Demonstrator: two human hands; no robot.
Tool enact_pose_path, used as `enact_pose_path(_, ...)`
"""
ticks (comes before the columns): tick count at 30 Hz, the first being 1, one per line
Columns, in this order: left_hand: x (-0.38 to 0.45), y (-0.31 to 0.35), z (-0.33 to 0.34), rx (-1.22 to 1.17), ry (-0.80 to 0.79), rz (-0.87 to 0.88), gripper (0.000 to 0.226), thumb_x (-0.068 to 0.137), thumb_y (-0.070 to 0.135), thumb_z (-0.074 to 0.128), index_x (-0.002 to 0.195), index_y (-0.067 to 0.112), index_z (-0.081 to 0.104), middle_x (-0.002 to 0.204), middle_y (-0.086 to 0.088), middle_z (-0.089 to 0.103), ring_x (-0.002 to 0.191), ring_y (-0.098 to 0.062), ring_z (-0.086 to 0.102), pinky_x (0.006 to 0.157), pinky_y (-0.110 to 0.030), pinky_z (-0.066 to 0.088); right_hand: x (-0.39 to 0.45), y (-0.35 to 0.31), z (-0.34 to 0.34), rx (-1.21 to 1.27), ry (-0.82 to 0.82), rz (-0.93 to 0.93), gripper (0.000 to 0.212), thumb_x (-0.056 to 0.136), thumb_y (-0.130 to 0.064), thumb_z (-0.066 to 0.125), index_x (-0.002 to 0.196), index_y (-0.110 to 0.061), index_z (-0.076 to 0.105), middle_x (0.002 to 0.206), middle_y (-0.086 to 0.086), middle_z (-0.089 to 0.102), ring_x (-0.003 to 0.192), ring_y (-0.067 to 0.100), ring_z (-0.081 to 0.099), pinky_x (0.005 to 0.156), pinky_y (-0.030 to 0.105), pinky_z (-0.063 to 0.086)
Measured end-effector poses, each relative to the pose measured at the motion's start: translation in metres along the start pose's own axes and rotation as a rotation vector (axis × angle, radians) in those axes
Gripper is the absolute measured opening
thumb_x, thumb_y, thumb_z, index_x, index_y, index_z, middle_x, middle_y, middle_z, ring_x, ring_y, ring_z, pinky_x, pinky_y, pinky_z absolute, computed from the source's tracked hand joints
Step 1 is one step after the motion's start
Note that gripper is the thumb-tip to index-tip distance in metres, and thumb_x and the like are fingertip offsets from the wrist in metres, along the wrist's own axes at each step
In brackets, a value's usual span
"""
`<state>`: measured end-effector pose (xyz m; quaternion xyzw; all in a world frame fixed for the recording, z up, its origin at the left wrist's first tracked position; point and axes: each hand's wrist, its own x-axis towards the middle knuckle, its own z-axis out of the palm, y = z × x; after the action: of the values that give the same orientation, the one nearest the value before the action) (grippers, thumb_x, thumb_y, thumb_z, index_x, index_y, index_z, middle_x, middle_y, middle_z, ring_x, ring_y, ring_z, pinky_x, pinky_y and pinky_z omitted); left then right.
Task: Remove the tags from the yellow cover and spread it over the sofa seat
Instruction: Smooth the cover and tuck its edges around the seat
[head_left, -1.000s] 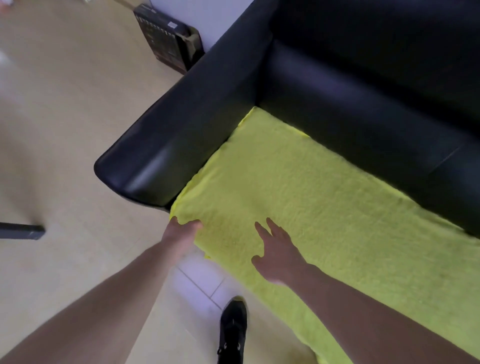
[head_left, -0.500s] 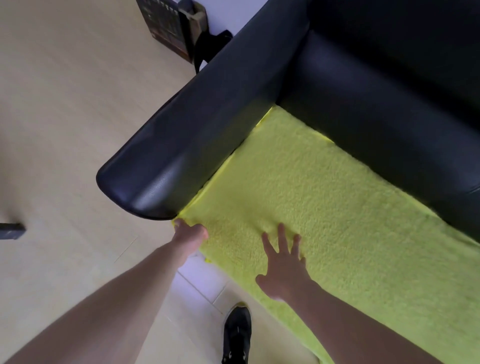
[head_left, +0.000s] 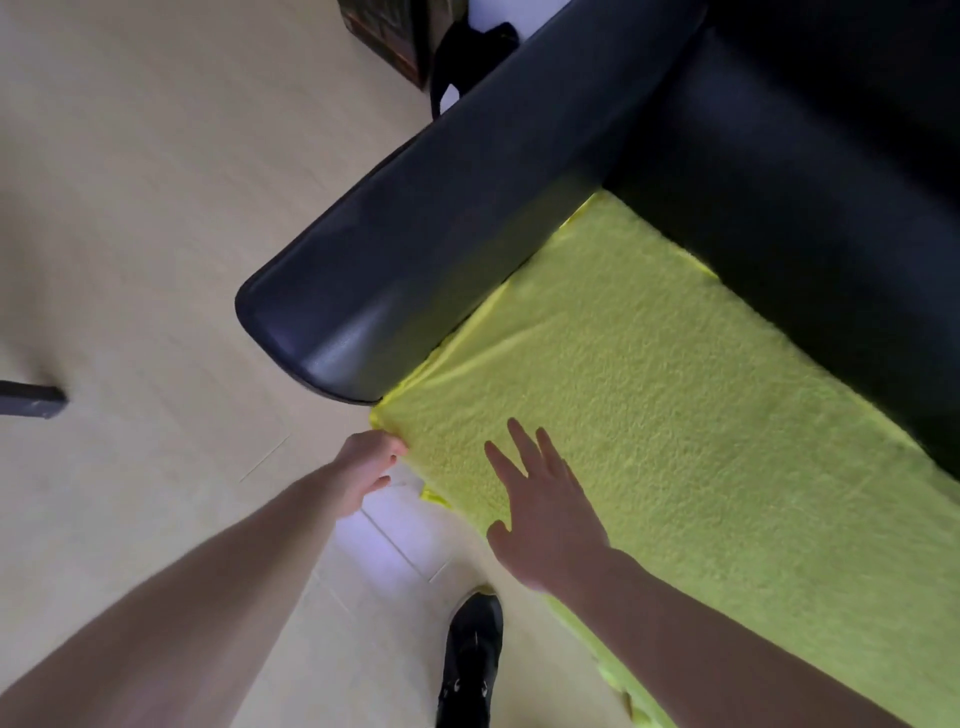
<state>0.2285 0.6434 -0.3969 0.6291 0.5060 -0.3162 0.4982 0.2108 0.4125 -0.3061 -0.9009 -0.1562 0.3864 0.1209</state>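
Note:
The fuzzy yellow cover lies spread over the seat of the black sofa, reaching the armrest and hanging over the front edge. My left hand pinches the cover's front left corner just below the armrest's end. My right hand rests flat on the cover near the front edge, fingers apart. No tags are visible.
The sofa's black armrest juts toward me at the left. A dark box and a black bag stand behind it by the wall. My black shoe is on the pale floor. A dark bar lies at far left.
The view has shifted so the sofa sits further right. My left hand keeps its hold on the corner while my right hand has slid a little forward and left on the cover.

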Motion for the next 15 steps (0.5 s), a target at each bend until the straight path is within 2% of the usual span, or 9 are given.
enact_pose_path(3, -0.003, 0.003, 0.013, -0.176, 0.026, 0.016, 0.007, 0.091, 0.007, 0.057, 0.088, 0.012, 0.061, 0.108, -0.007, 0.06, 0.103, -0.022, 0.058, 0.092, -0.041, 0.053, 0.008, -0.009, 0.0, -0.023, -0.011, -0.005, 0.085, 0.096, -0.031, 0.051, 0.162, -0.03, -0.002, 0.164, -0.006, -0.029, 0.153, 0.026, -0.022, 0.127, 0.045, 0.005)
enact_pose_path(6, -0.002, -0.011, 0.007, -0.266, 0.198, 0.214, 0.011, 0.081, 0.017, 0.06, 0.087, 0.012, 0.068, 0.088, 0.003, 0.06, 0.081, -0.02, 0.053, 0.079, -0.033, 0.048, 0.014, -0.011, 0.002, -0.04, 0.0, -0.018, 0.085, 0.095, -0.03, 0.052, 0.162, -0.031, -0.002, 0.165, -0.007, -0.028, 0.154, 0.025, -0.022, 0.127, 0.043, 0.004)
enact_pose_path(7, -0.003, -0.014, 0.003, -0.253, 0.195, 0.299, 0.01, 0.078, 0.019, 0.059, 0.083, 0.014, 0.067, 0.082, 0.007, 0.056, 0.075, -0.018, 0.048, 0.073, -0.031, 0.043, 0.015, -0.012, 0.003, -0.048, -0.004, -0.023, 0.086, 0.095, -0.03, 0.052, 0.162, -0.031, -0.002, 0.165, -0.007, -0.028, 0.153, 0.025, -0.022, 0.127, 0.043, 0.003)
enact_pose_path(9, 0.001, -0.024, -0.003, -0.157, 0.124, 0.397, 0.004, 0.076, 0.022, 0.057, 0.079, 0.023, 0.06, 0.084, 0.009, 0.052, 0.078, -0.012, 0.044, 0.072, -0.031, 0.038, 0.018, -0.013, 0.005, -0.06, -0.022, -0.03, 0.086, 0.096, -0.03, 0.051, 0.161, -0.031, -0.003, 0.164, -0.007, -0.029, 0.153, 0.024, -0.023, 0.127, 0.043, 0.002)
enact_pose_path(11, -0.009, -0.017, -0.006, -0.111, 0.043, 0.406, 0.009, 0.079, 0.021, 0.055, 0.084, 0.028, 0.056, 0.088, 0.009, 0.054, 0.08, -0.012, 0.047, 0.072, -0.028, 0.039, 0.02, -0.013, 0.005, -0.075, -0.033, -0.037, 0.085, 0.096, -0.031, 0.051, 0.161, -0.031, -0.003, 0.164, -0.006, -0.028, 0.153, 0.025, -0.023, 0.127, 0.044, 0.002)
enact_pose_path(12, -0.011, -0.013, -0.01, -0.097, 0.036, 0.399, 0.013, 0.083, 0.015, 0.055, 0.08, 0.027, 0.055, 0.083, 0.01, 0.054, 0.076, -0.011, 0.047, 0.069, -0.022, 0.039, 0.023, -0.014, 0.005, -0.083, -0.037, -0.041, 0.085, 0.096, -0.031, 0.052, 0.161, -0.031, -0.003, 0.165, -0.006, -0.028, 0.153, 0.025, -0.023, 0.127, 0.044, 0.002)
enact_pose_path(14, -0.011, -0.007, -0.011, -0.042, 0.089, 0.377, 0.036, 0.089, 0.0, 0.05, 0.071, 0.031, 0.051, 0.076, 0.018, 0.049, 0.073, -0.006, 0.044, 0.065, -0.008, 0.034, 0.026, -0.014, 0.001, -0.087, -0.044, -0.029, 0.085, 0.097, -0.032, 0.052, 0.161, -0.03, -0.004, 0.165, -0.005, -0.027, 0.153, 0.026, -0.022, 0.127, 0.045, 0.002)
enact_pose_path(15, -0.01, -0.005, -0.014, -0.02, 0.096, 0.357, 0.04, 0.089, -0.004, 0.048, 0.071, 0.031, 0.05, 0.077, 0.019, 0.049, 0.075, -0.006, 0.045, 0.065, -0.005, 0.032, 0.029, -0.015, -0.001, -0.088, -0.044, -0.022, 0.085, 0.097, -0.032, 0.052, 0.161, -0.029, -0.004, 0.165, -0.005, -0.028, 0.153, 0.026, -0.022, 0.127, 0.046, 0.002)
